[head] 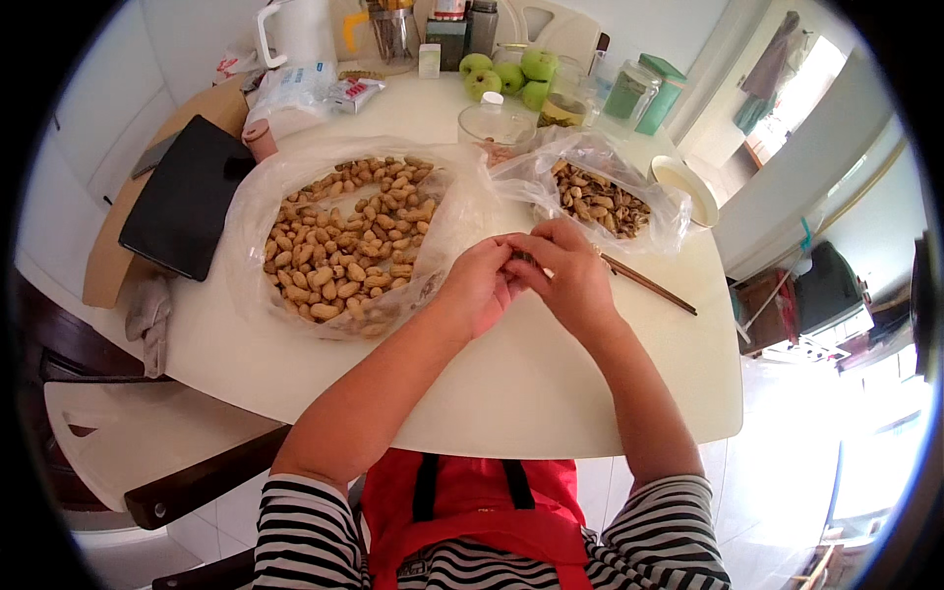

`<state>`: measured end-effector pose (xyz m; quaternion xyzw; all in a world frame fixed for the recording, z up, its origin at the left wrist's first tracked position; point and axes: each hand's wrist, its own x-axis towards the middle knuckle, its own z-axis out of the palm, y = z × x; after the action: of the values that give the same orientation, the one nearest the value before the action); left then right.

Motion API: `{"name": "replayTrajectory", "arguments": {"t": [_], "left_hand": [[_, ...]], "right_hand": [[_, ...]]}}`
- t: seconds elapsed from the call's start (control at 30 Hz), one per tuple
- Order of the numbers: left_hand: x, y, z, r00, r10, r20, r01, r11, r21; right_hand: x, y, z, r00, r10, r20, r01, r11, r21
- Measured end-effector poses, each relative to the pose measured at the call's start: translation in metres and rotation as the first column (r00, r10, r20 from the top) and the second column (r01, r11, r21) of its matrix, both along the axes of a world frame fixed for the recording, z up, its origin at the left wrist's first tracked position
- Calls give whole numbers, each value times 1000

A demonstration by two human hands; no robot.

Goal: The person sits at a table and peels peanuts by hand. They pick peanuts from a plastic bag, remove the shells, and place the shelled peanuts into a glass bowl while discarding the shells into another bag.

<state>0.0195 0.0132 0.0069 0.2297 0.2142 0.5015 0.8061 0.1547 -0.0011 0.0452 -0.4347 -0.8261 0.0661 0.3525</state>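
Observation:
My left hand (483,284) and my right hand (568,269) meet above the table, fingertips together. Pinched between them is a small dark object (525,257), mostly covered by fingers, so I cannot tell what it is. Left of my hands, an open clear plastic bag (461,195) holds many unshelled peanuts (346,254). Just beyond my right hand, a smaller plastic bag (667,210) contains broken peanut shells (601,199). Wooden chopsticks (653,285) stick out to the right from beside my right hand; their other ends are hidden.
A lidded glass jar (495,125) with shelled peanuts stands behind the bags. Green apples (483,82), a glass mug (564,107) and a green tin (660,96) line the back. At right sits a pale bowl (686,188); at left, a black tablet-like slab (188,199) leans on cardboard (107,258).

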Motion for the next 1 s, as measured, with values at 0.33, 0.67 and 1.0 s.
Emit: {"name": "replayTrajectory", "arguments": {"t": [0.33, 0.67, 1.0], "left_hand": [[7, -11, 26, 973, 43, -226, 6, 978, 210], [-148, 87, 31, -370, 467, -803, 27, 869, 494], [-138, 124, 19, -543, 267, -796, 241, 958, 157]], "right_hand": [[47, 36, -11, 979, -178, -101, 201, 931, 306], [53, 29, 5, 908, -403, -113, 411, 909, 62], [52, 41, -23, 968, -232, -96, 249, 936, 250]]}}
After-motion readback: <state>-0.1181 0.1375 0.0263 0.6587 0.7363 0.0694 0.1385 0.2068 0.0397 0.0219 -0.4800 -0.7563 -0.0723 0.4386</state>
